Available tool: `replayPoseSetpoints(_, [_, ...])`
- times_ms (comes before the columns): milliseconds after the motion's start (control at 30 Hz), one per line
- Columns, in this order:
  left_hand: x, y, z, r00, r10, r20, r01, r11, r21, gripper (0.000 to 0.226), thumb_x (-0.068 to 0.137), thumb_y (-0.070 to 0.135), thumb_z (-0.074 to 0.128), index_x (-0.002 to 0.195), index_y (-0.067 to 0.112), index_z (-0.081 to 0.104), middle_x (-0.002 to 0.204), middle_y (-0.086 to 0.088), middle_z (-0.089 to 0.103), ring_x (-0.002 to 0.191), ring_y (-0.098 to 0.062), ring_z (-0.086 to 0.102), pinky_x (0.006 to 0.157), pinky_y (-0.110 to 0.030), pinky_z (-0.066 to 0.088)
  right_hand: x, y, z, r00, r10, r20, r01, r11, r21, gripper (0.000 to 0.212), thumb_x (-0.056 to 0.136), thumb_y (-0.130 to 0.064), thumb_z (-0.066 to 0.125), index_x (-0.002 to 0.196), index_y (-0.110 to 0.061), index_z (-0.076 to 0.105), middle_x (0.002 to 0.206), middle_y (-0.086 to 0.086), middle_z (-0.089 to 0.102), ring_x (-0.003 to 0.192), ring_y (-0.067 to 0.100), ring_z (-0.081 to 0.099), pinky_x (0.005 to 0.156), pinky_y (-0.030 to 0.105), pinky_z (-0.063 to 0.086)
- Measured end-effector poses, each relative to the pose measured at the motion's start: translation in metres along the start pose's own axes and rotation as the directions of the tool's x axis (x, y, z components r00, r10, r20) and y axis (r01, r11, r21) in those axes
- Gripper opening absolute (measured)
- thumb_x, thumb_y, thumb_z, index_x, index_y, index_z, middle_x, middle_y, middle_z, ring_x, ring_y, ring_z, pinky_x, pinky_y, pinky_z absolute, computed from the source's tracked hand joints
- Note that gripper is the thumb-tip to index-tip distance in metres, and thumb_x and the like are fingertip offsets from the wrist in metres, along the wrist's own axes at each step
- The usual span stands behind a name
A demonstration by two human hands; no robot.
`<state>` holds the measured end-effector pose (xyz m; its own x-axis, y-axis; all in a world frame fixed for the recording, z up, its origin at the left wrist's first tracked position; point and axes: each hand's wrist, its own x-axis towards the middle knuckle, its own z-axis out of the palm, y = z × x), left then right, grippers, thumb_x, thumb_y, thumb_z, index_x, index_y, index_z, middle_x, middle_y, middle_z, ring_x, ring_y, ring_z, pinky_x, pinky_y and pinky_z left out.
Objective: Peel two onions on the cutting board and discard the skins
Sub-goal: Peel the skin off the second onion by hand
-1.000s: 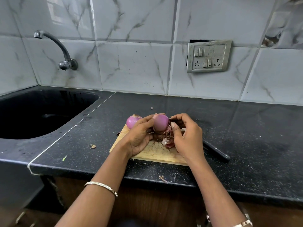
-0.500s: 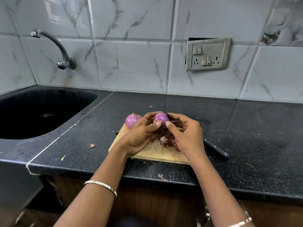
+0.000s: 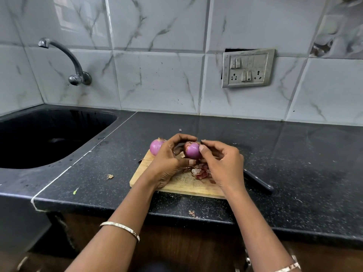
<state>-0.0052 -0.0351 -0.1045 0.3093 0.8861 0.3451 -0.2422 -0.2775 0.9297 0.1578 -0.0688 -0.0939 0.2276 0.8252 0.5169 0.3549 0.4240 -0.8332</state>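
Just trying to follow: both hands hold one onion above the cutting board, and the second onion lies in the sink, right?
No. The head view shows the second onion at the cutting board's far left corner, not in the sink. The left hand and right hand hold the other onion above it.

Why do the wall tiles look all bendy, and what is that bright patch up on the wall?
Head view: the wide-angle lens bows the grout lines of the glossy grey marble wall tiles near the edges; the bright patch is a window-like reflection on a tile; the black speckled stone counter shows soft sheen; the nearer round purple onion looks sharp, not blurred.
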Motion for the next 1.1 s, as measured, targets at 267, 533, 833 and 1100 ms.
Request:
replayPoseSetpoints(267, [-0.0003,0.0011,0.0025,0.998,0.023,-0.054,-0.019,0.997,0.073,0.060,0.065,-0.022,0.081,0.113,0.011,0.064,0.111,-0.008,0.070,0.104,-0.018,0.068,0.090,-0.034,0.059,0.0011,0.0010,-0.0012,1.000,0.015,-0.001,-0.015,0.999,0.029,0.010,0.086,-0.024,0.081,0.096,-0.024,0.082,0.091,-0.014,0.078,0.093,-0.002,0.072,0.095,0.038,0.057])
replayPoseSetpoints(533, [-0.0015,0.0021,0.0024,0.998,0.038,-0.056,-0.033,0.996,0.087,0.059,0.062,-0.026,0.080,0.106,0.010,0.065,0.113,-0.011,0.068,0.101,-0.019,0.069,0.084,-0.032,0.060,0.0022,0.0066,-0.0006,0.998,0.060,0.007,-0.060,0.995,0.077,0.017,0.083,-0.016,0.083,0.082,-0.033,0.081,0.084,-0.010,0.079,0.084,0.009,0.076,0.084,0.046,0.061])
replayPoseSetpoints(833, [-0.0036,0.0038,0.0024,1.000,-0.027,-0.005,0.027,1.000,-0.005,0.057,0.068,-0.023,0.078,0.109,0.013,0.064,0.118,-0.016,0.069,0.103,-0.031,0.070,0.084,-0.039,0.062,-0.0009,0.0006,-0.0026,0.998,0.062,-0.023,-0.061,0.998,0.021,0.016,0.086,-0.005,0.076,0.077,-0.018,0.078,0.069,-0.006,0.075,0.059,0.009,0.073,0.071,0.040,0.064])
replayPoseSetpoints(1100, [-0.0054,0.0063,0.0039,0.998,-0.040,-0.058,0.036,0.998,-0.059,0.056,0.072,-0.021,0.077,0.115,0.011,0.061,0.119,-0.009,0.068,0.101,-0.024,0.069,0.072,-0.030,0.061,-0.0003,0.0002,-0.0028,0.996,0.062,-0.063,-0.062,0.998,0.006,0.006,0.090,-0.015,0.074,0.086,-0.016,0.079,0.072,-0.009,0.075,0.066,0.001,0.072,0.075,0.033,0.062])
